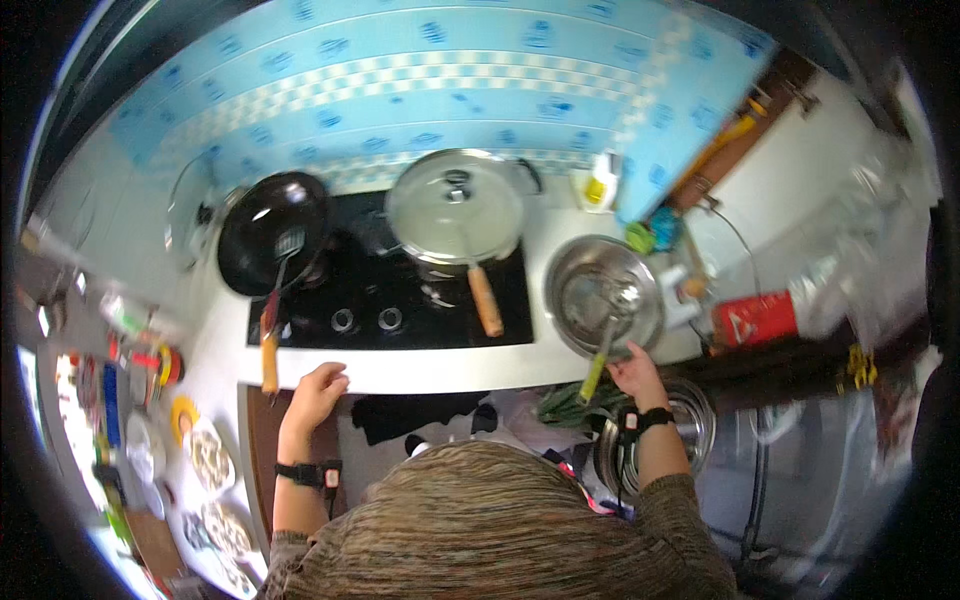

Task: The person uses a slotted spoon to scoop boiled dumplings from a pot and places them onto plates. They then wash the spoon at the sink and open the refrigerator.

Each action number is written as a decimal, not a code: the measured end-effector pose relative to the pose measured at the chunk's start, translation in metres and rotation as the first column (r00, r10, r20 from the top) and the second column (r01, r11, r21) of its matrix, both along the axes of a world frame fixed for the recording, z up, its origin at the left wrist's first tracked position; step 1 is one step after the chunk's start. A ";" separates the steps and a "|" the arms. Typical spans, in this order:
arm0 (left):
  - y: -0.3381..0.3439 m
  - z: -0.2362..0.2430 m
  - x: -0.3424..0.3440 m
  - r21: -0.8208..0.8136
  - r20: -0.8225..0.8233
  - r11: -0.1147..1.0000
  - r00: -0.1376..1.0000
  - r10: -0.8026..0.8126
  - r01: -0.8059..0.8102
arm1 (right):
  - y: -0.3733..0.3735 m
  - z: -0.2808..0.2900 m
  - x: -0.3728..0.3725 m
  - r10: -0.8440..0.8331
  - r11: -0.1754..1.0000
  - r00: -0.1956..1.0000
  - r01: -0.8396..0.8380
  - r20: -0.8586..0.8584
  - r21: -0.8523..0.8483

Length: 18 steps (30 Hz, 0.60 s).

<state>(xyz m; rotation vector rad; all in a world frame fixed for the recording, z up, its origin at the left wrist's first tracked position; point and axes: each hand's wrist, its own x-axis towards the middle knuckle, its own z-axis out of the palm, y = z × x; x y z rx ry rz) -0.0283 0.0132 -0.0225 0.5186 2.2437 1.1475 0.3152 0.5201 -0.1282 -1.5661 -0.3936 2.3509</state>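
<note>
My left hand (318, 393) hovers at the counter's front edge with loosely curled fingers and nothing in it. It is nearest to the wooden handle of a slotted spatula (268, 345), which rests in a black wok (262, 240) at the left of the hob. My right hand (636, 374) is at the near rim of a steel bowl (562, 318), thumb and fingers apart. Its fingertips meet the rim in the picture; whether they touch is blurred. A green-handled ladle (597, 372) leans out of this bowl, just left of that hand.
A lidded pot (415, 222) stands on the black hob (390, 335), with a wooden-handled utensil (484, 300) over its near side. A yellow-labelled bottle (598, 188) stands at the back. Steel basins (700, 425) lie low right. Plates of pale food (210, 460) are at left.
</note>
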 end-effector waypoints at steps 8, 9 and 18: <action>-0.017 0.010 0.038 -0.039 0.011 0.979 0.979 0.202 -0.202 | 0.014 -0.007 -0.027 0.063 0.986 0.976 -0.093 0.210 0.138; -0.020 0.010 0.045 -0.045 0.017 0.970 0.971 0.239 -0.238 | 0.016 -0.004 -0.028 0.045 0.982 0.957 -0.095 0.287 0.162; -0.065 -0.002 0.096 -0.055 0.052 0.947 0.946 0.320 -0.318 | 0.021 0.012 -0.017 0.142 0.944 0.977 -0.182 0.158 0.276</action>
